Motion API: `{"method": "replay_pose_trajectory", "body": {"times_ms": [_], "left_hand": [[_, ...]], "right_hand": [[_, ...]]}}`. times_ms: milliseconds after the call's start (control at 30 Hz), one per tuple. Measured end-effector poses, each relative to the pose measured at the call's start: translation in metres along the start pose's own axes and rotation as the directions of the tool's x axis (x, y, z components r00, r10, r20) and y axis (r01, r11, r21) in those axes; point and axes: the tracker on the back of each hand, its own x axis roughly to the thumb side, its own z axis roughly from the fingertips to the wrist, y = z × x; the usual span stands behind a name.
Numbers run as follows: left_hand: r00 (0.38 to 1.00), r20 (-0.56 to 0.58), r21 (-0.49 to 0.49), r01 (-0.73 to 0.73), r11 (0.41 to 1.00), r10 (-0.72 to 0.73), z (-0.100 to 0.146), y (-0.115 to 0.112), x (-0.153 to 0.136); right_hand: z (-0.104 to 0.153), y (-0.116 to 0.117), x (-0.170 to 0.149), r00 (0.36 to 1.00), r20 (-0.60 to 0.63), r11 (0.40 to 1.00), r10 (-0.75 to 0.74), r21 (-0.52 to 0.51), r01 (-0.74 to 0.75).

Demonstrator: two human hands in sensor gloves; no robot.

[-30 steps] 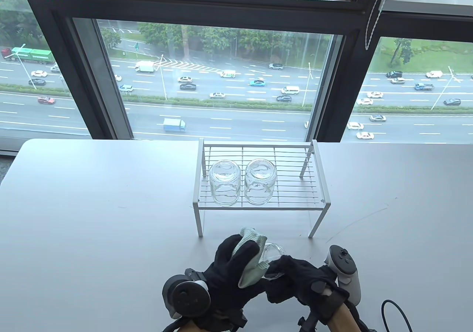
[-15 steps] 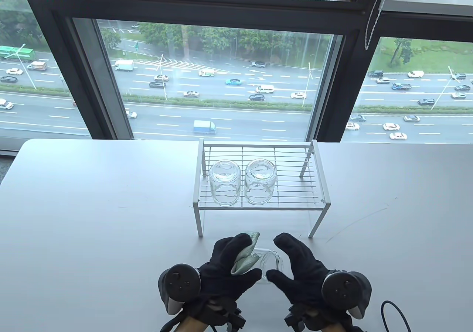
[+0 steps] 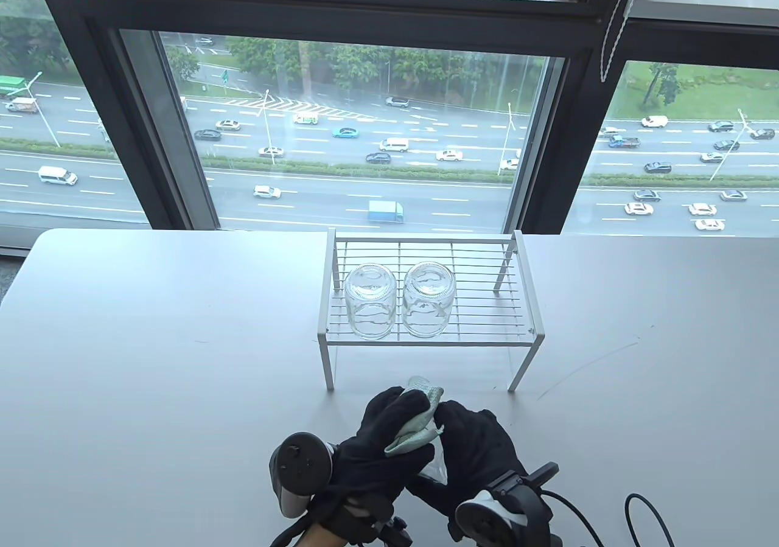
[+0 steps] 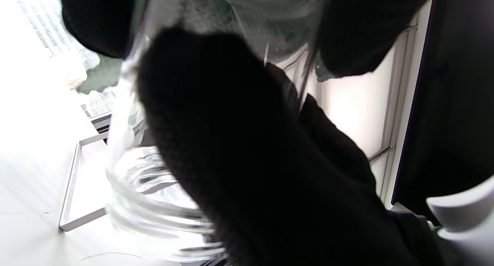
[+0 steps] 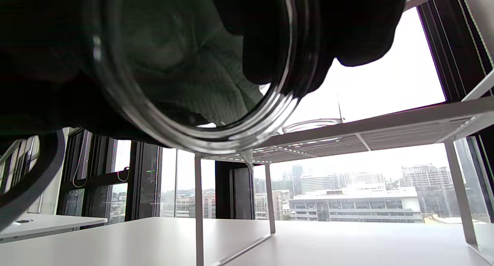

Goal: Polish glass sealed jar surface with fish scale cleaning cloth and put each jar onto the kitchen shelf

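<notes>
Near the table's front edge, my right hand (image 3: pixel 468 443) grips a clear glass jar (image 3: pixel 436 471), which shows only as a sliver between the gloves. My left hand (image 3: pixel 395 425) holds the pale green cloth (image 3: pixel 414 432) and presses it against the jar's side. The left wrist view shows the jar's threaded mouth (image 4: pixel 154 208) under my glove, and the cloth (image 4: pixel 216 11) through the glass. The jar's rim (image 5: pixel 200 136) fills the top of the right wrist view, with the cloth (image 5: pixel 185 77) behind it. Two more jars (image 3: pixel 369 301) (image 3: pixel 429 299) stand upside down on the white wire shelf (image 3: pixel 487 322).
The shelf's right half (image 3: pixel 487 291) holds nothing. A black cable (image 3: pixel 645 510) curls at the table's front right. The table's far edge meets a large window (image 3: pixel 365 133). The shelf's legs (image 3: pixel 329 364) stand just beyond my hands.
My right hand has rolled over and closed round the jar, its tracker swinging down toward the front edge. The left hand with the cloth has slid slightly right against the jar.
</notes>
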Motion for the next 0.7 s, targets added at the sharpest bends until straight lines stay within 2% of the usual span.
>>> {"method": "replay_pose_trajectory", "body": {"times_ms": [67, 100, 133, 167, 233, 300, 400, 467, 533, 600, 700], "left_hand": [[0.999, 0.046, 0.008, -0.008, 1.0, 0.007, 0.0, -0.001, -0.001], [0.999, 0.05, 0.008, -0.017, 1.0, 0.017, 0.0, 0.0, -0.001], [0.996, 0.073, 0.018, -0.047, 0.999, 0.045, -0.001, 0.002, 0.0], [0.994, 0.096, 0.031, -0.056, 0.998, 0.052, -0.002, 0.004, 0.002], [0.992, 0.125, 0.046, -0.027, 0.999, 0.021, -0.002, 0.007, 0.005], [0.989, 0.147, 0.054, -0.012, 0.998, 0.004, -0.002, 0.01, 0.008], [0.988, 0.157, 0.036, -0.016, 0.999, 0.011, -0.003, 0.011, 0.009], [0.988, 0.152, -0.005, -0.037, 0.999, 0.038, -0.004, 0.011, 0.008], [0.986, 0.148, -0.031, -0.077, 0.997, 0.081, -0.004, 0.01, 0.007], [0.984, 0.142, -0.051, -0.106, 0.993, 0.112, -0.005, 0.011, 0.006], [0.981, 0.138, -0.054, -0.13, 0.99, 0.136, -0.006, 0.012, 0.005]], "right_hand": [[-0.001, 0.002, -0.012, 0.977, -0.098, 0.98, -0.189, 0.048, 0.194], [-0.001, 0.003, -0.015, 0.965, -0.12, 0.969, -0.234, 0.052, 0.242], [-0.002, 0.004, -0.021, 0.932, -0.153, 0.937, -0.329, 0.07, 0.342], [-0.003, 0.006, -0.027, 0.872, -0.198, 0.88, -0.447, 0.078, 0.469], [-0.003, 0.009, -0.032, 0.769, -0.262, 0.784, -0.583, 0.066, 0.617], [-0.004, 0.014, -0.037, 0.646, -0.313, 0.651, -0.697, 0.102, 0.752], [-0.003, 0.022, -0.041, 0.514, -0.368, 0.507, -0.774, 0.126, 0.853], [-0.001, 0.027, -0.043, 0.389, -0.423, 0.378, -0.819, 0.114, 0.919], [0.001, 0.031, -0.043, 0.296, -0.453, 0.28, -0.841, 0.102, 0.954], [0.002, 0.034, -0.043, 0.219, -0.473, 0.187, -0.854, 0.114, 0.976], [0.001, 0.039, -0.044, 0.158, -0.478, 0.106, -0.864, 0.133, 0.985]]}}
